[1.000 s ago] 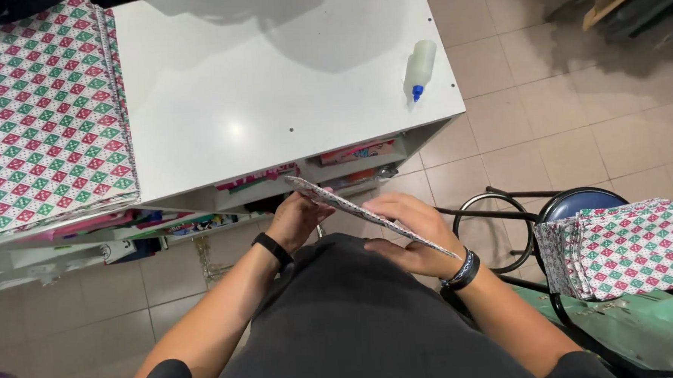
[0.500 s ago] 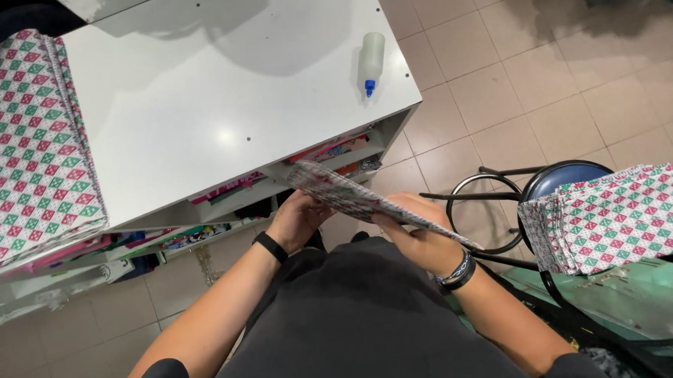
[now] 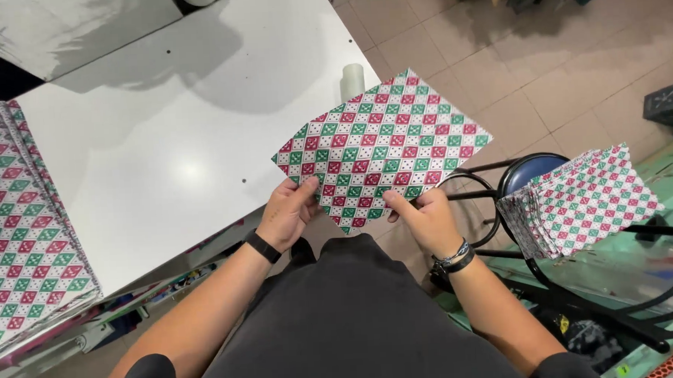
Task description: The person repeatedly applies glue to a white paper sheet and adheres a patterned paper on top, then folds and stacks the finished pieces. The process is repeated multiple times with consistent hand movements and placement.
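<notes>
Tiled floor [image 3: 573, 58], beige, runs behind a white worktop [image 3: 168, 143] that fills the upper left. Item one: a patterned sheet [image 3: 384, 149], red, green and white diamonds, held flat and face up over the worktop's near right corner, tilted so one corner points away from us. Our left hand [image 3: 288, 212] pinches its lower left edge, thumb on top and fingers [image 3: 306, 189] pressed together beneath; a black band sits on that wrist. Our right hand [image 3: 428, 219] pinches the lower edge, thumb on the pattern, other fingers curled under it; that wrist bears dark bracelets. Item two: a stack [image 3: 21, 240] of like sheets lying on the worktop's left end, well apart from our hands. Item three: a second stack [image 3: 579, 201], fanned, resting on a round blue stool [image 3: 529, 171] with a black frame, just right of our right hand. Item four: a pale glue bottle [image 3: 353, 81] lying at the worktop's far right edge, partly behind the held sheet.
</notes>
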